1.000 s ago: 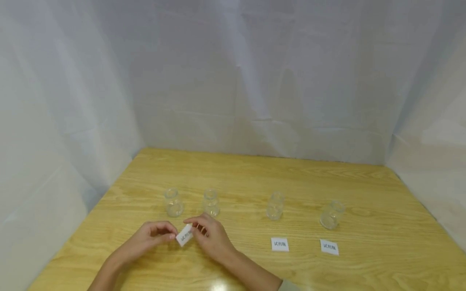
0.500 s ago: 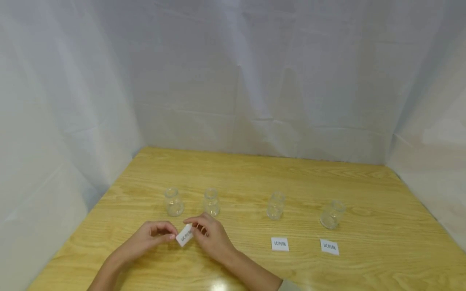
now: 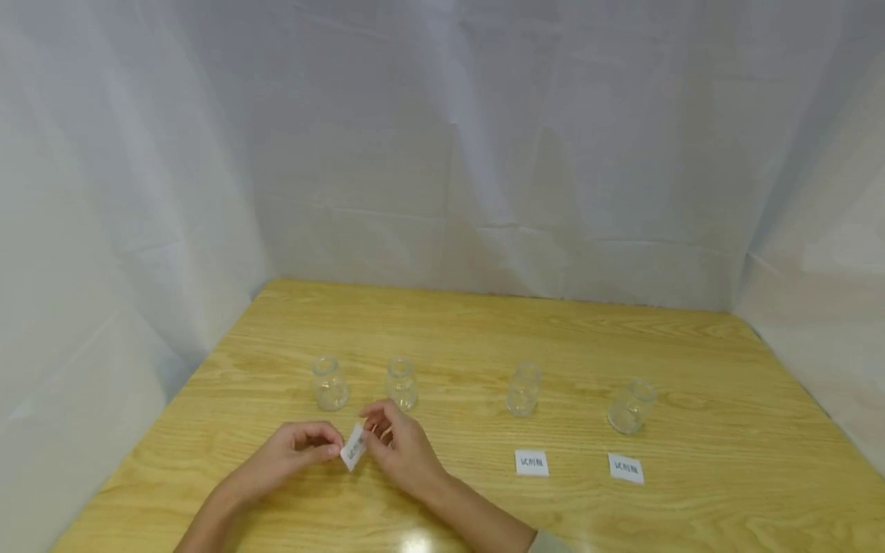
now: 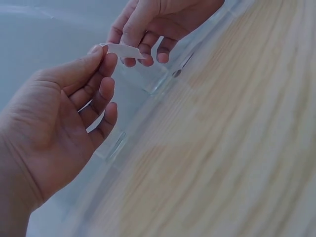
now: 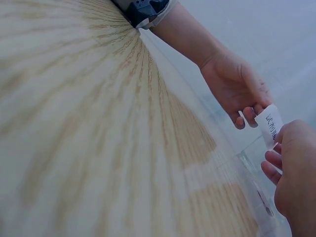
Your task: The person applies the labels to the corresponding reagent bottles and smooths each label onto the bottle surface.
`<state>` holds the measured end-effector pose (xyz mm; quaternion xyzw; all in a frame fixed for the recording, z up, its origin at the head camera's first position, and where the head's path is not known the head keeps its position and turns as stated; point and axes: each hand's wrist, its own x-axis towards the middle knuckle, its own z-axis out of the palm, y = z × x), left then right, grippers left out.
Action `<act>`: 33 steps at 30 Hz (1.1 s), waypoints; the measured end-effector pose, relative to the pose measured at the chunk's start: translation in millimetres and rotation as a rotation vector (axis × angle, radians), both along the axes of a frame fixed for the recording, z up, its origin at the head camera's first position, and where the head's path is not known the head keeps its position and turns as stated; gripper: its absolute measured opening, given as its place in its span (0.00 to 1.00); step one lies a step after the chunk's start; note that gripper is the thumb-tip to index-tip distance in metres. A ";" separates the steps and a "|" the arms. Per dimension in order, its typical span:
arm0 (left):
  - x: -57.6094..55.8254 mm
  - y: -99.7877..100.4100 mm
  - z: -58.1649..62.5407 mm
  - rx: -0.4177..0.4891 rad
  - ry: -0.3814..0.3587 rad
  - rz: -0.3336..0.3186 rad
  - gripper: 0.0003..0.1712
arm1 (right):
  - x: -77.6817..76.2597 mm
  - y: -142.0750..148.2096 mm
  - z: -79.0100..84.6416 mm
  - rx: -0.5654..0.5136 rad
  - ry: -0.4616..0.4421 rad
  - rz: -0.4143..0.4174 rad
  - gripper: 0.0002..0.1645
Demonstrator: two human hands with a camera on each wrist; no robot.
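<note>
Both hands meet over the table around a small white paper label (image 3: 354, 447) with dark handwritten characters. My left hand (image 3: 299, 452) pinches its near left end between thumb and index finger, the other fingers loosely bent, as the left wrist view shows on the label (image 4: 123, 51). My right hand (image 3: 404, 449) holds the opposite end with thumb and fingers; part of the writing is hidden there. In the right wrist view the label (image 5: 270, 124) stands tilted between the two hands. Just behind them are two clear glass jars (image 3: 330, 388), (image 3: 402, 388), upright and apart.
Two more glass jars, one near the middle (image 3: 522, 392) and one to the right (image 3: 631, 407), stand on the wooden table (image 3: 442, 330). Flat in front of them lie two similar labels (image 3: 531, 463), (image 3: 625, 468). White sheeting (image 3: 387, 192) encloses the back and sides.
The label has turned to a steeper tilt and shifted slightly right with my left hand. My right index finger has lifted a little. The jars and the flat labels have stayed put.
</note>
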<state>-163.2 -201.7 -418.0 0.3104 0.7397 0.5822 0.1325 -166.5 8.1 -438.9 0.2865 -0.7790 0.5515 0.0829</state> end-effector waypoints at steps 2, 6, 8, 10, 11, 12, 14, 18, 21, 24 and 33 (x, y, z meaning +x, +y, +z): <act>0.7 1.8 0.4 -0.002 0.002 0.007 0.08 | 0.4 0.0 0.1 -0.013 0.001 0.001 0.10; 1.9 4.8 1.5 -0.001 0.014 0.025 0.08 | 0.8 -0.4 0.0 -0.010 0.056 0.010 0.07; 2.4 6.0 2.0 0.000 0.033 0.049 0.08 | 1.0 -0.4 0.0 -0.002 0.078 0.016 0.06; 2.9 6.9 2.3 0.000 0.044 0.081 0.07 | 1.4 -0.1 0.2 0.011 0.085 0.020 0.05; 3.0 7.5 2.5 -0.001 0.049 0.096 0.07 | 1.6 -0.1 0.2 0.011 0.077 0.027 0.05; 3.1 7.8 2.6 -0.002 0.050 0.109 0.07 | 1.8 0.0 0.4 0.012 0.074 0.031 0.05; 2.9 8.6 2.7 -0.002 0.051 0.125 0.07 | 2.1 0.1 0.1 0.012 0.069 0.049 0.05; 2.7 9.7 2.2 -0.014 0.063 0.134 0.07 | 1.4 -0.1 -0.8 0.030 0.098 0.074 0.05; 3.0 10.0 1.2 -0.029 0.068 0.142 0.06 | 1.0 -0.4 -1.7 0.053 0.113 0.077 0.07; 3.2 10.3 0.9 -0.044 0.075 0.153 0.06 | 0.9 -0.6 -2.0 0.058 0.113 0.072 0.06; 2.3 9.8 1.6 -0.057 0.079 0.160 0.06 | 0.6 -0.4 -1.2 0.019 0.088 0.057 0.03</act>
